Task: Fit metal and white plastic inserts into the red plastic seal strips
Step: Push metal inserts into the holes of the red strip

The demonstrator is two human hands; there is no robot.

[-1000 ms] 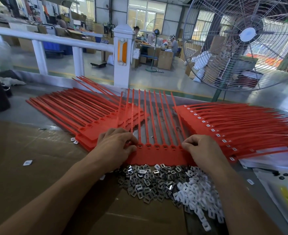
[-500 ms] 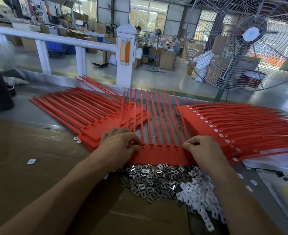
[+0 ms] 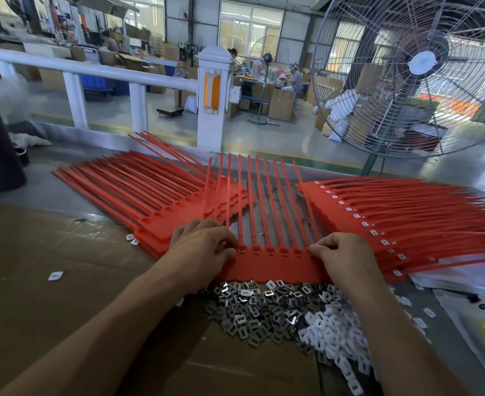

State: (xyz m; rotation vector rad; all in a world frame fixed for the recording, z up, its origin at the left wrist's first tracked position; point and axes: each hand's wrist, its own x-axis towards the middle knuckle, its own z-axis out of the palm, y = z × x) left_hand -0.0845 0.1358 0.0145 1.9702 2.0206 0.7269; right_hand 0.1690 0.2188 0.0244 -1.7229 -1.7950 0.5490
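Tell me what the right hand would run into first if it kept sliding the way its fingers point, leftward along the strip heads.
The right hand points left along the red seal strip it pinches. Going straight on, it would probably cross the row of sockets and meet the left hand, though depth is hard to judge.

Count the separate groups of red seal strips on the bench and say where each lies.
3. A left stack of strips, the middle strip set held between the left hand and right hand, and a right stack. Strips within the stacks overlap.
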